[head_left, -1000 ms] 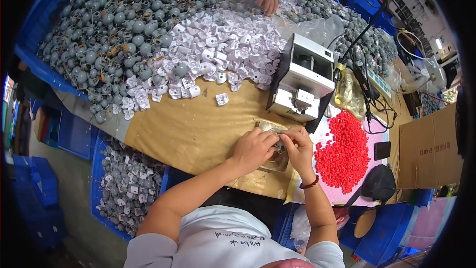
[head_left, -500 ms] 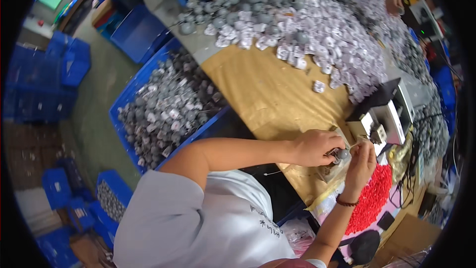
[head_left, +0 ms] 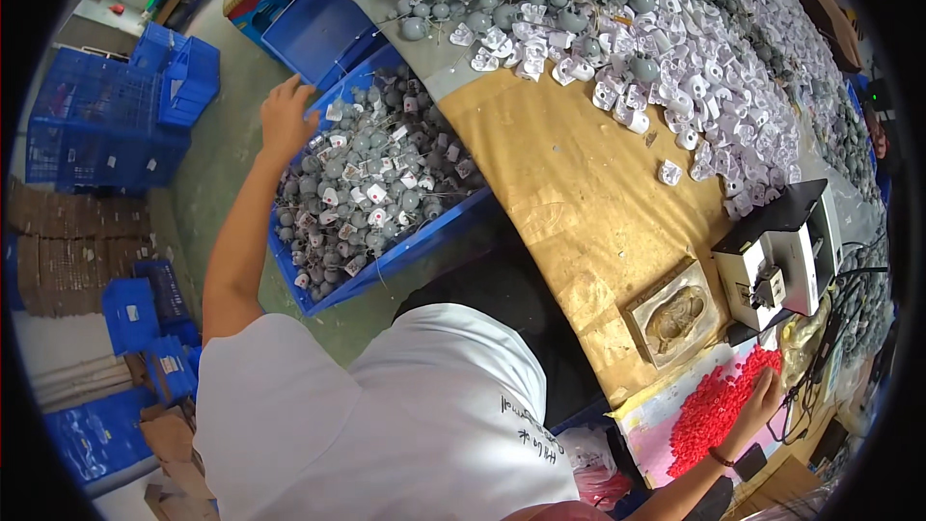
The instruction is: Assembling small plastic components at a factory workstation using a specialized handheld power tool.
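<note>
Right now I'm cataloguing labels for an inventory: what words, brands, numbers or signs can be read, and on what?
White shirt: dark lettering on the front, not copied here.
Blue bins at left: pale labels, too small to read.
Elsewhere: nothing I can read.

Dark, script-like lettering point(head_left: 529, 434) stands on the front of the white T-shirt point(head_left: 424, 405); white labels point(head_left: 171, 364) on the blue plastic crates point(head_left: 123, 297) are too small to read.

The tan table point(head_left: 569, 198) bears white parts point(head_left: 709, 101) and a seemingly metal block point(head_left: 672, 315).
</note>
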A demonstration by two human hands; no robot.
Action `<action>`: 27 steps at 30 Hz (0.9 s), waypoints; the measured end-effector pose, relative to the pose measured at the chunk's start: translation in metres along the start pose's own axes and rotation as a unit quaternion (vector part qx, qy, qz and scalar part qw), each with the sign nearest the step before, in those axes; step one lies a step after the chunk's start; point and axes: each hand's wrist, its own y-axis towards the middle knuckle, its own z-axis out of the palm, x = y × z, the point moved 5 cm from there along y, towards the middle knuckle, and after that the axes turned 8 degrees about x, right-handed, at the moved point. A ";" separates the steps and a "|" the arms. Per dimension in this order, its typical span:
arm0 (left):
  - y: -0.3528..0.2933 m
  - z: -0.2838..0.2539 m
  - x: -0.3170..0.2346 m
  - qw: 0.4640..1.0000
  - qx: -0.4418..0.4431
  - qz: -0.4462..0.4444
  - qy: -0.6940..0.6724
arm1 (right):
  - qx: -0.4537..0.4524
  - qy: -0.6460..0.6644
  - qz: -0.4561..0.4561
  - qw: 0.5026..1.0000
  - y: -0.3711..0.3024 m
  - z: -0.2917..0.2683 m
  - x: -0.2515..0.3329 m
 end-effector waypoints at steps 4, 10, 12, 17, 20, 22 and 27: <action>0.017 0.003 -0.008 0.997 -0.027 -0.028 -0.060 | 0.033 -0.194 -0.047 0.979 -0.011 0.005 -0.013; 0.105 -0.025 -0.183 0.954 -0.089 0.144 -0.249 | 0.086 -0.343 -0.088 0.931 -0.023 0.045 0.022; 0.118 -0.029 -0.258 0.921 -0.096 0.218 -0.308 | 0.075 -0.343 -0.081 0.933 -0.022 0.053 0.029; 0.113 -0.041 -0.429 0.833 -0.044 0.382 -0.398 | 0.059 -0.331 -0.069 0.939 -0.025 0.057 0.033; 0.105 -0.028 -0.487 0.839 0.061 0.413 -0.348 | 0.038 -0.311 -0.097 0.945 -0.023 0.059 0.041; 0.103 -0.007 -0.496 0.838 0.132 0.430 -0.308 | 0.011 -0.293 -0.116 0.949 -0.025 0.059 0.048; 0.090 -0.005 -0.475 0.822 0.170 0.442 -0.317 | -0.036 -0.158 -0.044 0.986 -0.034 0.039 0.047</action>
